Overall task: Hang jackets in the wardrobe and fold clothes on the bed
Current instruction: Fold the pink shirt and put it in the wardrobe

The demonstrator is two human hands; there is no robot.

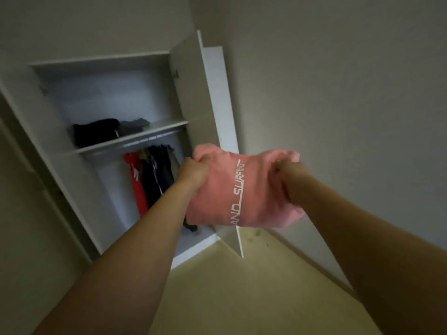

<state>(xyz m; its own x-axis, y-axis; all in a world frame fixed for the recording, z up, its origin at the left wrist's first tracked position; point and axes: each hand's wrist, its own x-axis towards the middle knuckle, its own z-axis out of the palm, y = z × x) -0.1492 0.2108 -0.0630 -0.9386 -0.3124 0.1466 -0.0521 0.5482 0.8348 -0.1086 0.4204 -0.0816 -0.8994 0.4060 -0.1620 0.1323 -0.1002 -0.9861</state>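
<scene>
My left hand (193,169): fingers curled tight, gripping the left upper edge of the pink garment.
My right hand (281,175): also clenched, gripping the right upper edge of the same cloth.
Pink garment (225,189): one piece, bunched and folded, held up in the air between my two hands in front of the wardrobe; white lettering runs along it, reading "AND_SURFING" as far as I can make out.
Room to move: the garment hangs free, touching nothing but my hands; bare floor (242,298) lies below and a plain wall (338,93) to the right.
Wardrobe (63,165): one, open, its door (193,93) swung out to the right, the door's edge just behind the garment.
Shelf (135,136): carries two folded piles, one black (96,134), one grey (134,125), side by side.
Rail (150,140): under the shelf; hanging from it are one red jacket (137,187) and several dark garments (157,177) packed close, too blurred for me to count.
</scene>
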